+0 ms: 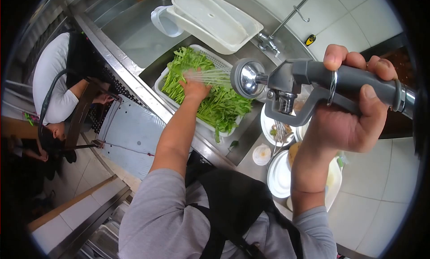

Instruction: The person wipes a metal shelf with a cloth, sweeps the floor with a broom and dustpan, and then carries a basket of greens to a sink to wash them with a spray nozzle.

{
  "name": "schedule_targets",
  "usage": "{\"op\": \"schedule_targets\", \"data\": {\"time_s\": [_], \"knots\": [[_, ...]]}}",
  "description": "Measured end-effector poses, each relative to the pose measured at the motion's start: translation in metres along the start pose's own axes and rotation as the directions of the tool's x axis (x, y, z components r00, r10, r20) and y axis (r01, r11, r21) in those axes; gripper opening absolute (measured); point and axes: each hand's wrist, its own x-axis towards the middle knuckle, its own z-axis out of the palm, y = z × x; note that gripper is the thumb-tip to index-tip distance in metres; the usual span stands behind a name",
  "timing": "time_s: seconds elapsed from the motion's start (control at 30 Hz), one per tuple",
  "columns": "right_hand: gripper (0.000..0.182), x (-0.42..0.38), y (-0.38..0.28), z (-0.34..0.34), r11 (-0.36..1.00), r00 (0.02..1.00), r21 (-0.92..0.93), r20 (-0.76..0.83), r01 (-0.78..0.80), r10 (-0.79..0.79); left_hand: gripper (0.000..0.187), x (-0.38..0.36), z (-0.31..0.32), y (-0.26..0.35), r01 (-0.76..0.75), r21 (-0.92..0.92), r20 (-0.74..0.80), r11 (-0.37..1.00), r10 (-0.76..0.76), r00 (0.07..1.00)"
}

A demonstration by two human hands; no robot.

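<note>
My right hand [354, 102] is wrapped round the grey handle of a pre-rinse spray nozzle [286, 79]. Its round metal head [246, 78] points left, and a fan of water comes out of it. The water lands on leafy greens [219, 104] piled in a white perforated basket [160, 85] in the sink. On top of the greens lies my left hand [195, 85], with fingers apart and partly blurred by the spray. Long green stems gather along the near side of the pile.
White plastic tubs [215, 23] and a white jug [165, 21] stand behind the basket, beside a wall tap [268, 45]. Plates [280, 174] with scraps and a whisk [280, 132] sit at right. Another person [56, 75] bends at left near a metal panel [130, 138].
</note>
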Motion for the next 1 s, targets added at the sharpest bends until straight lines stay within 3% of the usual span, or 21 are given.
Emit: {"op": "schedule_targets", "data": {"time_s": [0.13,0.2,0.23,0.3,0.63,0.7,0.83,0.9,0.97,1.0], "knots": [[0.036,0.001,-0.003,-0.002,0.999,0.998,0.008,0.039,-0.047,0.046,0.087,0.004,-0.003,0.003,0.008,-0.043,-0.022,0.999,-0.008,1.0],[0.036,0.001,-0.003,-0.001,0.999,0.999,-0.023,0.015,-0.038,0.038,0.07,-0.013,-0.036,0.015,-0.005,0.006,0.086,1.0,0.005,0.996],[0.036,0.0,-0.005,0.002,0.997,0.997,0.037,0.053,-0.061,0.059,0.07,-0.008,-0.022,0.01,-0.006,0.006,0.087,1.0,0.005,0.996],[0.036,0.001,-0.007,0.003,0.992,0.993,0.093,0.096,-0.08,0.072,0.089,0.013,0.015,-0.002,0.011,-0.044,-0.016,0.999,-0.012,1.0],[0.035,-0.007,-0.008,-0.006,0.992,0.998,-0.122,-0.068,-0.013,0.005,0.087,-0.007,-0.026,0.011,0.094,-0.081,0.053,0.992,-0.09,0.995],[0.035,-0.012,-0.004,-0.006,0.995,0.995,-0.098,-0.101,-0.02,0.01,0.086,-0.009,-0.03,0.014,0.095,-0.063,0.036,0.993,-0.093,0.995],[0.033,-0.023,0.018,-0.012,0.982,0.998,-0.186,-0.062,-0.043,0.032,0.082,-0.01,-0.022,0.023,-0.074,0.025,-0.129,0.997,0.077,0.989],[0.029,-0.033,0.041,-0.018,0.977,0.996,-0.213,-0.086,-0.018,-0.001,0.065,-0.021,-0.027,0.031,-0.342,-0.036,-0.36,0.939,0.307,0.881],[0.025,-0.051,0.055,-0.02,0.945,0.965,-0.252,-0.212,-0.207,0.155,0.043,-0.022,-0.011,0.035,-0.521,-0.499,-0.422,0.692,0.331,0.844],[0.025,-0.059,0.065,-0.023,0.927,0.952,-0.272,-0.234,-0.259,0.197,0.038,-0.034,-0.028,0.045,-0.353,-0.748,-0.21,0.563,0.304,0.929]]}}
